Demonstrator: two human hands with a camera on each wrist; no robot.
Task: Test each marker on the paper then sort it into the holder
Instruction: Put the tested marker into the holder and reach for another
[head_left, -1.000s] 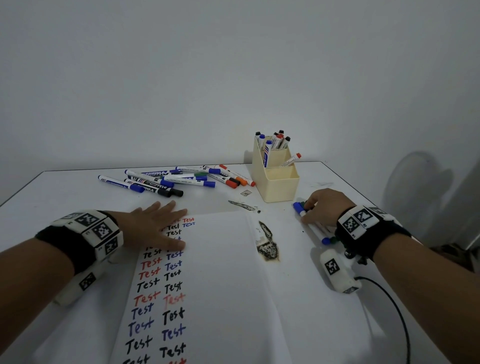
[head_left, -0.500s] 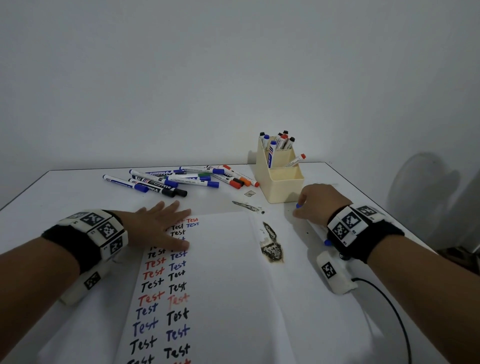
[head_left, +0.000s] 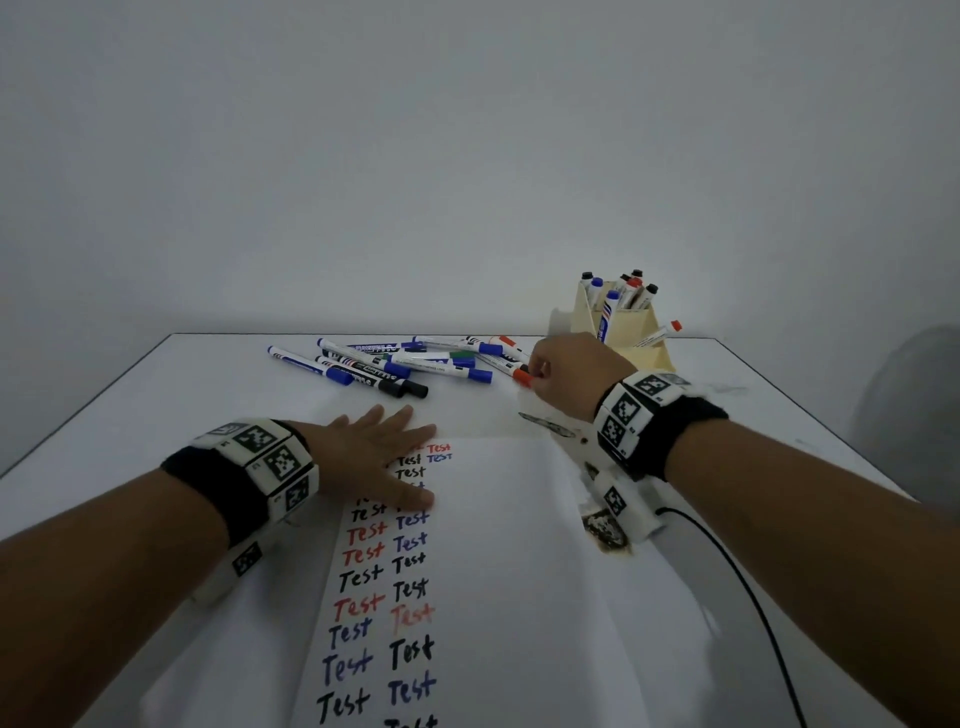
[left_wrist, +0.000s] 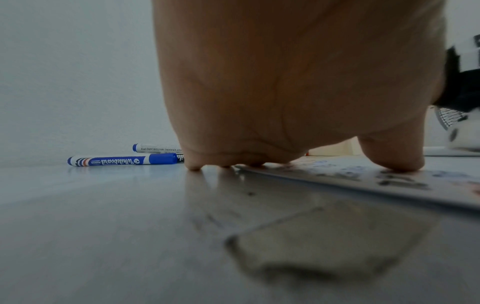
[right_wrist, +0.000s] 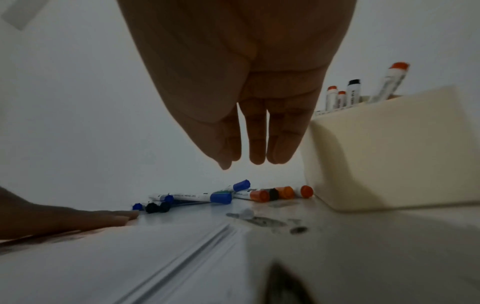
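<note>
Head view: my left hand (head_left: 371, 457) lay flat, fingers spread, on the top of the paper (head_left: 498, 561), pressing it down over the rows of "Test", just as it had a second before. My right hand (head_left: 569, 376) had changed most. Earlier it rested on a blue-capped marker on the table's right side, in front of the holder (head_left: 631, 343); now it had swung left to the near end of the loose marker pile (head_left: 400, 364), its fingertips just by an orange-capped marker (head_left: 522, 378). Whether they touched that cap I could not tell from here. The blue-capped marker from before was out of sight behind my wrist. The holder stood behind my hand with tested markers upright in its compartments.

Left wrist view: my left hand (left_wrist: 298, 82) filled the picture, fingertips down straight on the table (left_wrist: 103, 226) and the paper's edge (left_wrist: 389, 185), holding nothing. A blue-capped marker (left_wrist: 122, 160) lay beyond them.

Right wrist view: my right hand (right_wrist: 244, 92) hung above the table with fingers straight, close together, holding nothing. Below and beyond them lay the pile (right_wrist: 221, 197), orange caps nearest the holder (right_wrist: 389, 148). My left fingertips (right_wrist: 114, 217) rested on the paper (right_wrist: 130, 257).
</note>
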